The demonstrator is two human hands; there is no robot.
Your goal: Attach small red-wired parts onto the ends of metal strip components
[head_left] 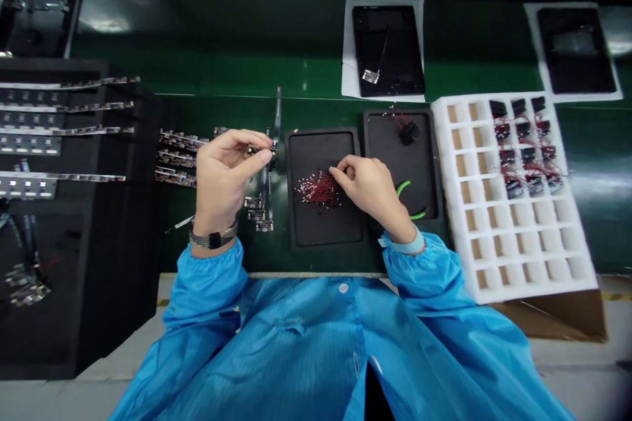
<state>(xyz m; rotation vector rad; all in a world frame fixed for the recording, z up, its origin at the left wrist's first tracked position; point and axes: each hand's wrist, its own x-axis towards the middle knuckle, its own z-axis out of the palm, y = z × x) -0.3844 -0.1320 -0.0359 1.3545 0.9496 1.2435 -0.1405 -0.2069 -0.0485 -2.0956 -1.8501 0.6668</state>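
Observation:
My left hand (217,177) pinches a small circuit board (257,150) between thumb and fingers; a dark ribbon cable (278,112) rises from its right end. Below, several similar boards (260,216) with cables lie on the green bench. My right hand (369,187) is closed in a pinch at the right edge of a pile of thin red wires (316,189) with pale tips. What sits between those fingertips is too small to make out. The pile lies in a shallow black tray (328,235).
A second black tray (382,174) holds a black wired block (409,133) and a tool's green handles (403,185). Right of it, a white foam tray (533,276) contains several black wired parts. Black foam racks (118,230) with board strips stand left. Dark panels (395,33) lie behind.

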